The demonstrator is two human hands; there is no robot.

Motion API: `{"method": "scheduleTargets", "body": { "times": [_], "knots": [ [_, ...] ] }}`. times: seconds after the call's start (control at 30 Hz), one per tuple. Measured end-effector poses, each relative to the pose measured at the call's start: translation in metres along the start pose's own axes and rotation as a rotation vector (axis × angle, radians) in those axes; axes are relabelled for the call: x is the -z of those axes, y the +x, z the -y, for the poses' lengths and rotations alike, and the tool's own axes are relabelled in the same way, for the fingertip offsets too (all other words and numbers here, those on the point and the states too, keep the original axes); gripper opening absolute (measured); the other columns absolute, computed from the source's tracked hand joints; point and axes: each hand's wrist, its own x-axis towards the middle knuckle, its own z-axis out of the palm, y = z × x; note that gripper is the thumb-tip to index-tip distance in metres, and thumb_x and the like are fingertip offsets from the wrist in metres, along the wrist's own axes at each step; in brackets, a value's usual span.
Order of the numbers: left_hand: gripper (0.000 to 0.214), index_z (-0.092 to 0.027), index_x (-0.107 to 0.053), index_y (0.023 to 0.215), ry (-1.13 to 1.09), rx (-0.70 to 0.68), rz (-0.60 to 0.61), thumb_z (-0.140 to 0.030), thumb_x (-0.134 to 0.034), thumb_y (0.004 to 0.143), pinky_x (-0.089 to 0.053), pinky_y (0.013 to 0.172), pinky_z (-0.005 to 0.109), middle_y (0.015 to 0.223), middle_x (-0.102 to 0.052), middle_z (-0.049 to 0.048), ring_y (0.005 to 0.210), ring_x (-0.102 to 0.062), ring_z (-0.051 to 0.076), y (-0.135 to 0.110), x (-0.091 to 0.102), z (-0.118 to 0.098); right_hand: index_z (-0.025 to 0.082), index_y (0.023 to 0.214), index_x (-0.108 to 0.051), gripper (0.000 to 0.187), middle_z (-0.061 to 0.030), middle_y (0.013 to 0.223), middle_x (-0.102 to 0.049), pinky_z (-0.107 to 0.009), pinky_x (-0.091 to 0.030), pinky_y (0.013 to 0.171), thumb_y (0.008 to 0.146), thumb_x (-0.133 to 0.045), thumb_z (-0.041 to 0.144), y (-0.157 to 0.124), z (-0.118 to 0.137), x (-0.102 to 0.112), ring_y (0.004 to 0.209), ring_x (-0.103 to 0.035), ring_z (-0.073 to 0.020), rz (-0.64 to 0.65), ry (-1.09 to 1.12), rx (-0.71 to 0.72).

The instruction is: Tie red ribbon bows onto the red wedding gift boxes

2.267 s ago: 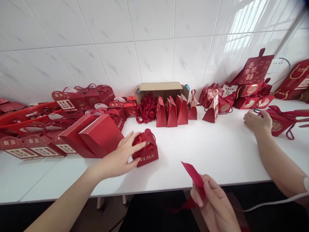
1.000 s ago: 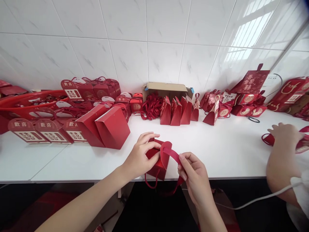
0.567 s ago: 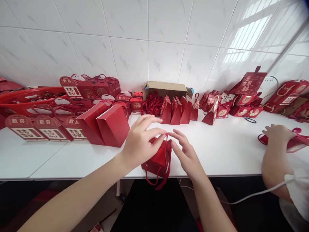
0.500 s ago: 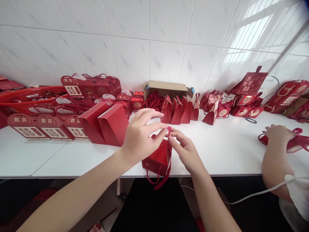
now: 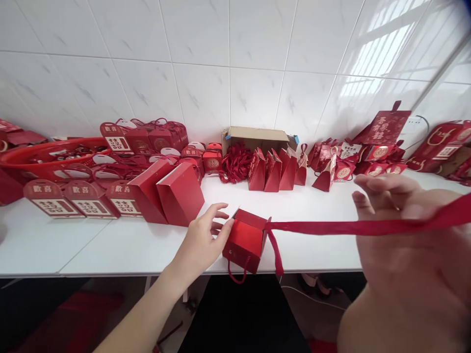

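Observation:
An open-topped red gift box [image 5: 246, 234] sits tilted at the front edge of the white table, a cord handle hanging from its near side. My left hand [image 5: 201, 239] steadies it, with the thumb against its left edge and the fingers curled beside it. A dark red ribbon [image 5: 316, 228] is attached at the box's right side and stretches taut to the right, while a short tail hangs down. Large and close to the camera, my right hand [image 5: 405, 245] has the ribbon drawn across it, fingers bent; its exact grip is partly hidden.
Left stand two plain red boxes [image 5: 180, 193] and printed candy boxes [image 5: 90, 198], before a red basket [image 5: 22, 159]. Behind are a cardboard box [image 5: 257, 132], a ribbon pile [image 5: 238, 162] and triangular boxes [image 5: 273, 169]. More red boxes [image 5: 379, 152] line the right back.
My right hand has pulled the ribbon far out to the right and toward the camera. My left hand has dropped from the ribbon to the box's left side. The co-worker's arm is no longer visible.

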Motion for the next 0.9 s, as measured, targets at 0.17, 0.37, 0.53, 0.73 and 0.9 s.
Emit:
{"method": "scheduleTargets", "body": {
  "times": [0.17,0.37,0.53,0.73,0.9],
  "knots": [
    [0.039,-0.021,-0.045,0.116,-0.156,0.088,-0.120,-0.043,-0.052,0.085,-0.054,0.065,0.030,0.103,-0.064,0.0080,0.068,-0.067,0.016,-0.002,-0.003,0.009,0.023,0.068,-0.062,0.023,-0.0047,0.120,-0.057,-0.045,-0.036,0.099,0.086,-0.054,0.035,-0.015,-0.037,-0.030,0.119,-0.049,-0.0275,0.336,-0.310,-0.312],
    [0.049,-0.022,-0.039,0.126,-0.314,0.143,-0.142,-0.042,-0.055,0.083,-0.056,0.068,0.033,0.117,-0.060,0.0122,0.088,-0.067,0.022,-0.009,-0.005,0.017,0.021,0.061,-0.058,0.025,-0.0105,0.116,-0.059,-0.051,-0.029,0.102,0.083,-0.051,0.031,-0.034,-0.081,-0.052,0.131,-0.036,-0.0278,0.658,-0.538,-0.505],
    [0.053,-0.024,-0.038,0.131,-0.307,0.141,-0.141,-0.042,-0.055,0.084,-0.056,0.070,0.033,0.123,-0.059,0.0120,0.088,-0.067,0.021,-0.013,-0.007,0.018,0.021,0.060,-0.059,0.025,-0.0099,0.115,-0.061,-0.051,-0.028,0.101,0.083,-0.050,0.028,-0.037,-0.082,-0.051,0.130,-0.037,-0.0268,0.707,-0.573,-0.487],
    [0.056,-0.024,-0.037,0.132,-0.334,0.119,-0.153,-0.044,-0.056,0.083,-0.055,0.069,0.032,0.127,-0.056,0.0130,0.082,-0.067,0.019,-0.015,-0.011,0.017,0.021,0.061,-0.061,0.026,-0.0088,0.117,-0.061,-0.052,-0.025,0.102,0.083,-0.050,0.028,-0.041,-0.085,-0.055,0.130,-0.038,-0.0266,0.737,-0.620,-0.467],
    [0.048,-0.022,-0.049,0.122,-0.426,0.182,-0.095,-0.052,-0.047,0.085,-0.054,0.058,0.028,0.120,-0.058,0.0109,0.068,-0.063,0.013,-0.003,-0.005,0.011,0.021,0.057,-0.058,0.025,-0.0100,0.111,-0.063,-0.050,-0.028,0.100,0.080,-0.050,0.023,-0.042,-0.088,-0.058,0.129,-0.039,-0.0270,0.744,-0.626,-0.465]
  ]
}}
